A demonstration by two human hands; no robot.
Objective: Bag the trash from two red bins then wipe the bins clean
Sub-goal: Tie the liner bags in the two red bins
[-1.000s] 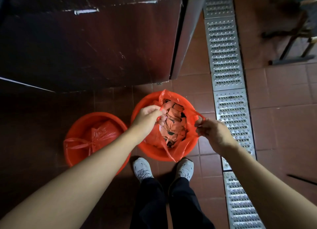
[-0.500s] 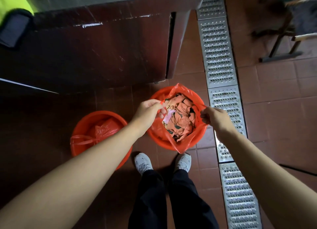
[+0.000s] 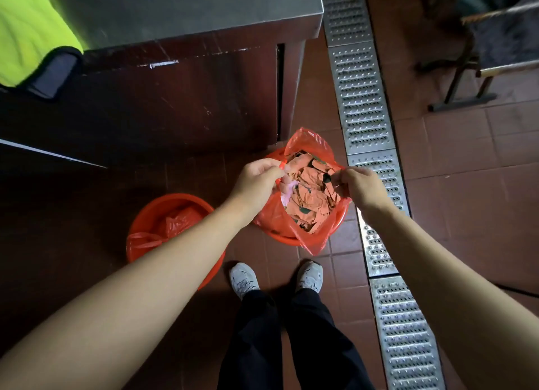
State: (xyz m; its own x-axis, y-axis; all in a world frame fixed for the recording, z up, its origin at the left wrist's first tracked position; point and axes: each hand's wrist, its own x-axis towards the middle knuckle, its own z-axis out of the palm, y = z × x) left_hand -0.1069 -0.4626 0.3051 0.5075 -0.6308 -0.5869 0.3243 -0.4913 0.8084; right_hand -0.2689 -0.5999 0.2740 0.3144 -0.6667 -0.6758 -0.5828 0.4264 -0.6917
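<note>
Two red bins stand on the tiled floor in front of my feet. The right red bin holds an open red plastic bag stuffed with crumpled paper scraps. My left hand pinches the bag's left edge and my right hand pinches its right edge, and the bag's mouth rises above the bin's rim. The left red bin contains a second red bag that looks knotted shut; my left forearm covers part of this bin.
A steel counter with a dark front panel stands behind the bins. A yellow-green cloth lies on its left end. A metal drain grate runs along the floor on the right. A chair frame stands far right.
Both hands have drawn the bag's edges upward and closer together, so the bag stands higher out of the right bin. The view has risen and shows more of the counter top.
</note>
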